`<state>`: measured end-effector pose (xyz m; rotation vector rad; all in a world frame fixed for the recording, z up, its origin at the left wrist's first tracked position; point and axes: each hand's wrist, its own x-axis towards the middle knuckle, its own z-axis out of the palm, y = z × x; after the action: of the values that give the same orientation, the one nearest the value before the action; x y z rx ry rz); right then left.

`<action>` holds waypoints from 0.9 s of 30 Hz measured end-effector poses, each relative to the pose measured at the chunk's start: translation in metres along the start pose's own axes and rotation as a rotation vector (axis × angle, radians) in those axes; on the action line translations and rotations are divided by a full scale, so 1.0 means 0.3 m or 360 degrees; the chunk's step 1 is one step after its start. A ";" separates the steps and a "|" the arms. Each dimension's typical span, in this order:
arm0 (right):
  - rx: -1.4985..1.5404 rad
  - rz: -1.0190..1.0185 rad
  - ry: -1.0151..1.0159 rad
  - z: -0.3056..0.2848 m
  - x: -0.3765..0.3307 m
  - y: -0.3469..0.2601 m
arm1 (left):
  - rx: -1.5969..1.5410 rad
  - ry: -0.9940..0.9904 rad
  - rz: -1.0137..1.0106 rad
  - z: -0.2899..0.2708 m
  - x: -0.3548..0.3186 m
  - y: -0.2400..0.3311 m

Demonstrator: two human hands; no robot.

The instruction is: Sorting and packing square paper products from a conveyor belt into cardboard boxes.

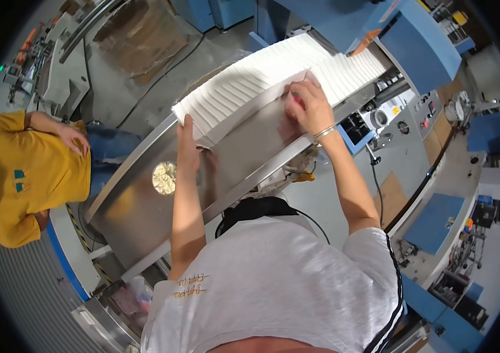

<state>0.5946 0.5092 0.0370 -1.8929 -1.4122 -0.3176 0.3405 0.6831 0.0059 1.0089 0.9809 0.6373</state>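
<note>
A long row of white folded paper sheets (pixel 244 88), standing packed side by side with rippled tops, lies along the far side of a steel table. My left hand (pixel 187 150) grips its left end, with a finger up against the end face. Along the near edge, my right hand (pixel 313 107) has its fingers curled against the sheets, where a break separates this row from more white sheets (pixel 353 73) on the right. Something pinkish-red shows by the right fingertips, too small to name. A bracelet (pixel 324 132) circles my right wrist.
The steel table (pixel 250 138) slants across in front of me, with a shiny round gold-coloured thing (pixel 164 178) on it. A person in a yellow shirt (pixel 44 170) stands at the left. A blue machine (pixel 420 44) adjoins the table's far right end.
</note>
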 end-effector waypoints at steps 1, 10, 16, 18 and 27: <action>-0.0003 0.0128 -0.0066 -0.015 0.043 -0.004 | -0.0058 -0.0015 0.0020 0.000 0.003 -0.001; -0.0214 0.0524 0.0174 0.106 0.325 0.292 | -0.0119 0.0084 -0.0085 0.011 -0.023 0.013; 0.0016 0.0940 -0.0096 0.087 0.393 0.360 | -0.0370 -0.0040 -0.0132 -0.042 -0.033 0.014; 0.0170 0.1000 -0.0094 0.096 0.405 0.387 | -0.0359 -0.0135 -0.0081 -0.041 -0.027 0.033; -0.0043 0.0829 -0.0269 0.112 0.388 0.296 | -0.0409 -0.0121 -0.0105 -0.043 -0.029 0.016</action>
<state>0.7096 0.6053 0.0459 -2.2655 -0.9648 0.0793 0.3251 0.6832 0.0110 0.7656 0.8382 0.6475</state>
